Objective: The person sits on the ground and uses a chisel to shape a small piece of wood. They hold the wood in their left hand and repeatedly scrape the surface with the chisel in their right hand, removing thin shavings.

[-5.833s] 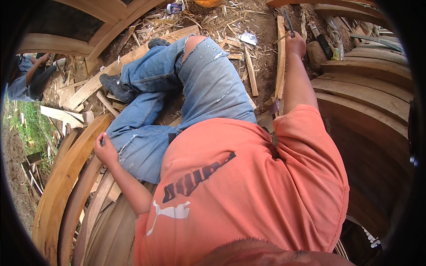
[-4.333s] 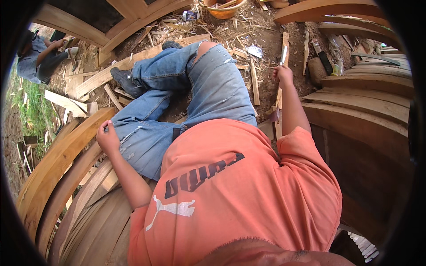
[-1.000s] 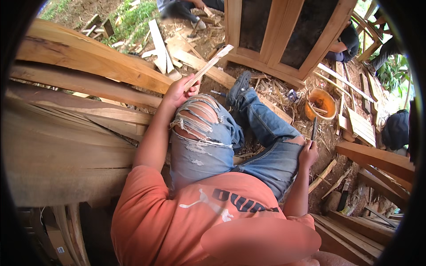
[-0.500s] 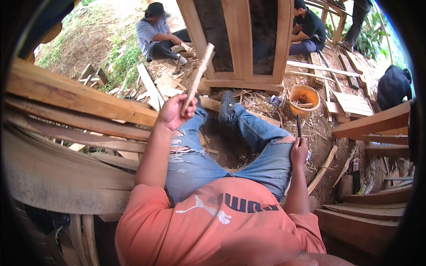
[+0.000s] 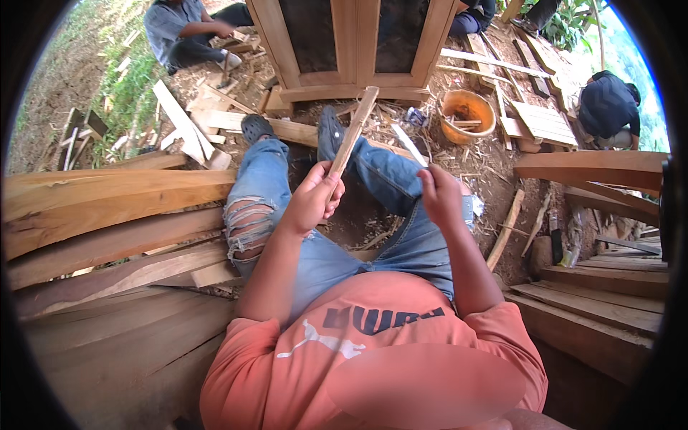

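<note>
A narrow strip of wood point(image 5: 355, 131) slants up and away from my left hand point(image 5: 315, 198), whose fingers are wrapped round its lower end. In my right hand point(image 5: 441, 193) is a knife point(image 5: 409, 145), its pale blade pointing up and to the left; its handle is hidden in my fist. The two hands are apart above my spread legs, and blade and wood do not touch. My jeans point(image 5: 322, 259) are torn at the left knee.
Ahead stands a wooden cabinet point(image 5: 347, 43) with dark panels. An orange bucket point(image 5: 466, 118) holds wood scraps. Stacked planks point(image 5: 115, 193) lie at my left, more boards point(image 5: 595, 315) at my right. Other people point(image 5: 188, 32) sit farther off among offcuts and shavings.
My right hand has risen from beside my right knee and moved inward, the knife now tilted left. The left hand, with the wood strip, has come lower and toward the middle. My view has shifted.
</note>
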Motion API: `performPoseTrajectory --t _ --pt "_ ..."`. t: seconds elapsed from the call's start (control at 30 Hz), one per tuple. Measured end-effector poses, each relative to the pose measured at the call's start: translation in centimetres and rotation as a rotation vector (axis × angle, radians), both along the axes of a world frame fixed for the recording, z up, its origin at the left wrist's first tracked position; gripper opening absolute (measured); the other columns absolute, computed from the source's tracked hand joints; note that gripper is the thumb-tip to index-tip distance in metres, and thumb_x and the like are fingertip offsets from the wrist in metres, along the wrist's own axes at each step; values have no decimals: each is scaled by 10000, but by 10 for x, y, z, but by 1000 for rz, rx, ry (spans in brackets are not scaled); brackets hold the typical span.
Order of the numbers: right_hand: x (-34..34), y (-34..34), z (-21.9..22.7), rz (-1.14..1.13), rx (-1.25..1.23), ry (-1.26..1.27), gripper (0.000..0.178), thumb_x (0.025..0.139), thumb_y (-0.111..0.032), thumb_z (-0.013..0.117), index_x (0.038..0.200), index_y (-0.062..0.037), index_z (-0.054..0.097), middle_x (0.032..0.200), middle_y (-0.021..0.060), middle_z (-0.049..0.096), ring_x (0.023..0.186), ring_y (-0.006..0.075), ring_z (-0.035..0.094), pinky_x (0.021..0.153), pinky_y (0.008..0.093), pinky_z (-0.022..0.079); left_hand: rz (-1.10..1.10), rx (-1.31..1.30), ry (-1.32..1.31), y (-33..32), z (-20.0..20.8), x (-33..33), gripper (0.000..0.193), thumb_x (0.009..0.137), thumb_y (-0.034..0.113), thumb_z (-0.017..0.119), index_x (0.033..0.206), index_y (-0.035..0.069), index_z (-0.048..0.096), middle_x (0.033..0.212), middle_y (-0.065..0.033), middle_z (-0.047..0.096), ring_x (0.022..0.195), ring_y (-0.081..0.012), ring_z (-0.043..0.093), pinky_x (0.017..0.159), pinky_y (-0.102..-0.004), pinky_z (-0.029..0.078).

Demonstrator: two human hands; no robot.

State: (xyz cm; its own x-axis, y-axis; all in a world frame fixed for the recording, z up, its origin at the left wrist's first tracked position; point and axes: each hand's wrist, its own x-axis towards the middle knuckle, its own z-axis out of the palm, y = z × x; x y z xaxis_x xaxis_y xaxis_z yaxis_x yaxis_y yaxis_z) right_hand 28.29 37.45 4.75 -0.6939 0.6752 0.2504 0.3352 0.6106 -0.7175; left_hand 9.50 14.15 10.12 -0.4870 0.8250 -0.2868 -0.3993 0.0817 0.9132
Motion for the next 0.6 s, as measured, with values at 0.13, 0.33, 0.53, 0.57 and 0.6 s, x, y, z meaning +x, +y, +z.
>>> performPoseTrajectory --t 0.13,0.33,0.53,0.57,0.6 --pt "-39 -33 48 238 294 -114 365 1020 -381 620 862 -53 634 789 172 666 759 425 659 674 521 504 -17 14 -24 -1 0 9 357 1125 298 494 1401 72 495 833 26 507 615 -24 402 520 -178 338" --pt "-71 -26 42 162 395 -124 436 1016 -441 617 773 -80 599 711 133 639 688 382 659 617 498 501 -65 1 -66 -16 -2 0 332 1136 277 471 1391 69 517 802 50 483 621 -17 395 526 -186 339" --pt "-75 -16 41 101 424 -147 461 1012 -481 615 761 -96 606 695 124 638 652 370 660 583 493 498 -51 -25 10 -14 -2 4 324 1137 268 471 1371 50 524 801 52 475 636 -20 391 554 -196 354" --pt "-74 -24 41 116 420 -131 466 1007 -486 621 751 -97 608 679 119 635 646 364 660 583 491 498 -51 -42 30 -13 0 5 324 1137 266 471 1370 48 524 802 52 473 638 -21 390 559 -197 356" --pt "-72 -24 39 130 441 -118 464 1006 -484 622 751 -97 610 678 119 636 643 364 659 582 491 498 -55 -43 29 -13 -2 7 324 1137 266 469 1369 45 524 801 52 474 640 -21 391 559 -196 356"
